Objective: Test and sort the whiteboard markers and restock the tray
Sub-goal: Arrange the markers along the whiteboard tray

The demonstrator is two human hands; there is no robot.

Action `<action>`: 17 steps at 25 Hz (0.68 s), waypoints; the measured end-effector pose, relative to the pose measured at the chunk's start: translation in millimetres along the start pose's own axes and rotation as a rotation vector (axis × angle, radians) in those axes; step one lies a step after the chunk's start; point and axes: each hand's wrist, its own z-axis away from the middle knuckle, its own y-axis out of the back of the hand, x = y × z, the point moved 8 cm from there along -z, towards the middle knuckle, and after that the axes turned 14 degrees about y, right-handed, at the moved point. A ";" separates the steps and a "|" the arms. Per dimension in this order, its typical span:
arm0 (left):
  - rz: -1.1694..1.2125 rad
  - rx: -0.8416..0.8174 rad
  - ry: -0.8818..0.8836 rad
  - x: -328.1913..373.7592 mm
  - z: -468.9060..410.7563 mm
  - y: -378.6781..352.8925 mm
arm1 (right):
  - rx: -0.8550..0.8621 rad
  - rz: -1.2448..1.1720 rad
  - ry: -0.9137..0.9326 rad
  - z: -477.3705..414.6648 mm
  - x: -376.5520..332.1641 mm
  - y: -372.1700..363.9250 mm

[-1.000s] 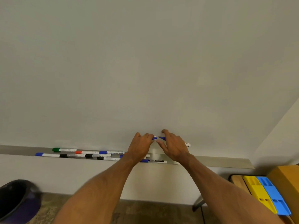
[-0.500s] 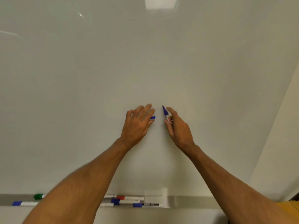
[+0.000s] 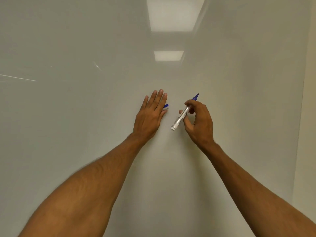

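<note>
My right hand [image 3: 200, 123] grips an uncapped blue whiteboard marker [image 3: 180, 117] by its white barrel. The blue tip points up, close to the whiteboard [image 3: 85, 120]; I cannot tell if it touches. My left hand [image 3: 151, 115] lies with straight fingers against the board, left of the marker. The blue cap [image 3: 166, 106] peeks out at its thumb side, pinched between thumb and index finger. I see no ink marks on the board. The tray and the other markers are out of view.
The glossy board fills nearly the whole view and reflects two ceiling lights [image 3: 174, 14]. A beige wall [image 3: 310, 117] borders the board at the right edge.
Both hands rose from the tray up the board as the view tilted up, so the tray left the view. The right hand turned the uncapped marker more upright and shifted right, away from the left hand.
</note>
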 end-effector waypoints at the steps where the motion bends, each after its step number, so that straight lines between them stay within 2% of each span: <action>1: 0.001 0.003 0.003 -1.3 0.6 -2.8 | 0.028 0.009 0.015 -1.5 -1.9 2.5; 3: 0.001 0.022 0.006 -1.9 0.8 -5.9 | 0.070 0.013 0.018 -3.3 -3.5 4.9; 8: -0.030 0.099 -0.007 -2.1 3.2 -6.7 | 0.018 -0.072 -0.159 0.0 17.9 -8.6; 14: -0.029 0.144 -0.021 -1.5 3.9 -4.8 | 0.047 -0.050 -0.115 -3.3 19.2 -16.4; 17: -0.016 0.158 -0.021 -0.6 4.6 -2.6 | -0.073 -0.055 0.019 4.4 3.4 -26.1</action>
